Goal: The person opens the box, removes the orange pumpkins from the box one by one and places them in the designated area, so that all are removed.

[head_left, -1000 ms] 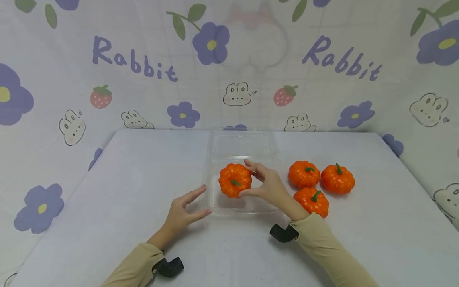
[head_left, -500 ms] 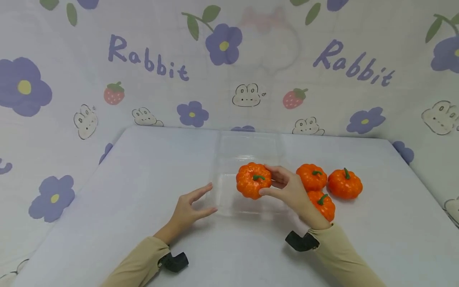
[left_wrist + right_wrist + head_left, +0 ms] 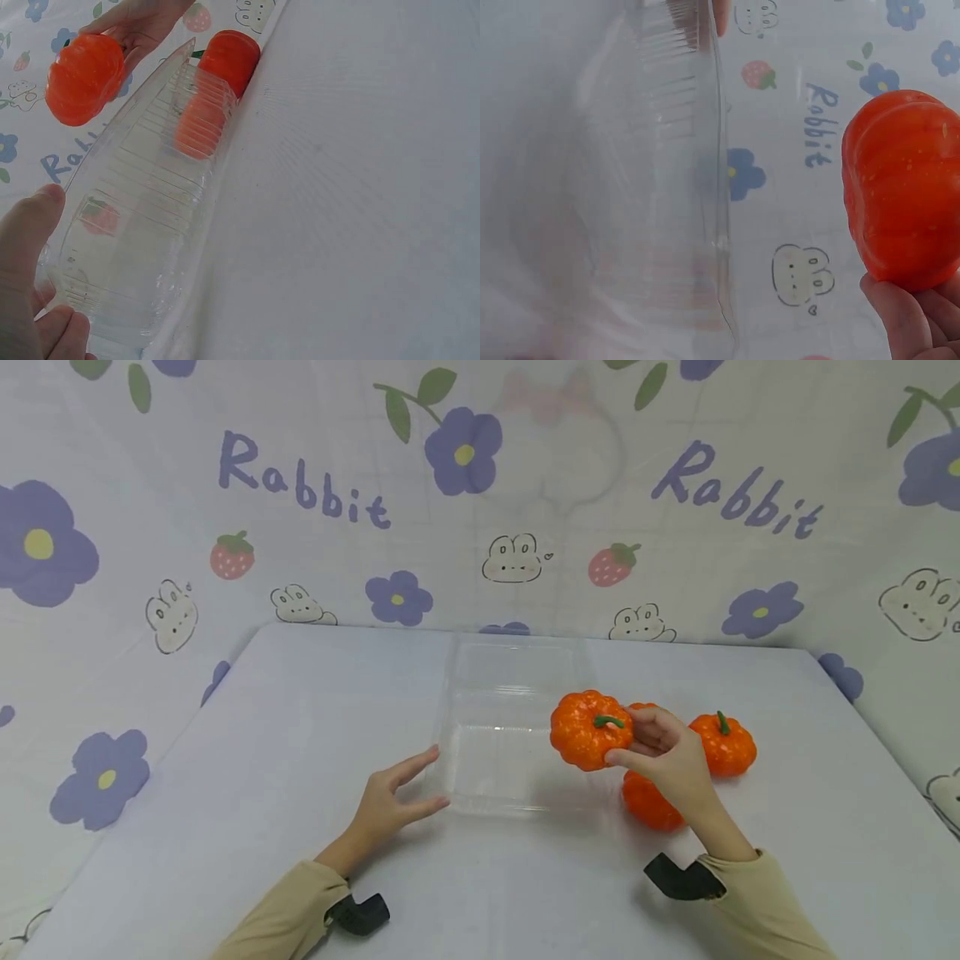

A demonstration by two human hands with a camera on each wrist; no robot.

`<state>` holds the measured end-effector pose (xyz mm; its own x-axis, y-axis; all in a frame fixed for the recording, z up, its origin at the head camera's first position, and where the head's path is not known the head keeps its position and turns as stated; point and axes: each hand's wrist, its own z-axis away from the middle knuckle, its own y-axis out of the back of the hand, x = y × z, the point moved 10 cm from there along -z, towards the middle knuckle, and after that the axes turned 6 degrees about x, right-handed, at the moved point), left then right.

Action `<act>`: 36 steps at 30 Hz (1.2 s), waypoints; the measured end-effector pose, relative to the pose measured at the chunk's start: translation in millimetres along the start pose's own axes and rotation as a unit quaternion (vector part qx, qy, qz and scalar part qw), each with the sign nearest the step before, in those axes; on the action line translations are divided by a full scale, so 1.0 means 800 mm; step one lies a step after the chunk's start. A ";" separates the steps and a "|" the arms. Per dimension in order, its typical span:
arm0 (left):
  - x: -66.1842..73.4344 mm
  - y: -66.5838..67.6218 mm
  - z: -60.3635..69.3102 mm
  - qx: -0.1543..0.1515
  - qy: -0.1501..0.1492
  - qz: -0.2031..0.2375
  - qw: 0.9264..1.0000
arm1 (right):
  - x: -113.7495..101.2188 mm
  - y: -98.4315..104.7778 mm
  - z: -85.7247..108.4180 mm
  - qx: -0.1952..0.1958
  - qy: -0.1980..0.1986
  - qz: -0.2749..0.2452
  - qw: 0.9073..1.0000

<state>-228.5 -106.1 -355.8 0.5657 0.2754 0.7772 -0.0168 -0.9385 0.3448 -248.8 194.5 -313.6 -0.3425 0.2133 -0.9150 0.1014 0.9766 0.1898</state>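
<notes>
In the head view my right hand (image 3: pixel 678 768) pinches an orange toy pumpkin (image 3: pixel 588 731) with a green stem, held up over the right side of a clear plastic clamshell box (image 3: pixel 495 777). In the right wrist view, fingertips grip the pumpkin (image 3: pixel 904 191) from below, to one side of the box wall (image 3: pixel 721 225). My left hand (image 3: pixel 386 806) rests at the box's left side, thumb and index finger spread apart. In the left wrist view its fingers (image 3: pixel 30 221) are against or very close to the box rim; I cannot tell if they press it.
Right of the box, several pumpkins lie on the white table (image 3: pixel 225 777): one (image 3: pixel 723 747) farther right, one (image 3: pixel 651 802) nearer, and another mostly hidden behind the right hand. The raised lid (image 3: pixel 517 662) leans at the back, before a patterned curtain (image 3: pixel 517 460).
My right hand has carried the pumpkin from above the middle of the box to its right side. The left hand has stayed at the box's left side. The head view has shifted slightly.
</notes>
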 end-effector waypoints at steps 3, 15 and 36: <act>0.000 0.000 0.001 0.001 -0.006 0.000 1.000 | -0.003 0.020 0.001 0.018 0.008 0.018 1.000; -0.011 -0.004 0.000 -0.007 0.039 0.080 0.996 | 0.136 0.156 0.004 0.098 -0.015 0.007 0.995; -0.012 -0.005 0.003 -0.003 0.021 0.075 0.997 | 0.144 0.229 0.060 0.032 -0.125 -0.105 0.986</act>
<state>-231.7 -105.3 -366.0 0.5218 0.1415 0.8412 -0.1033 -0.9684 0.2270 -225.0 396.8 -401.1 -0.1213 -0.0156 -0.9925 0.1149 0.9929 -0.0296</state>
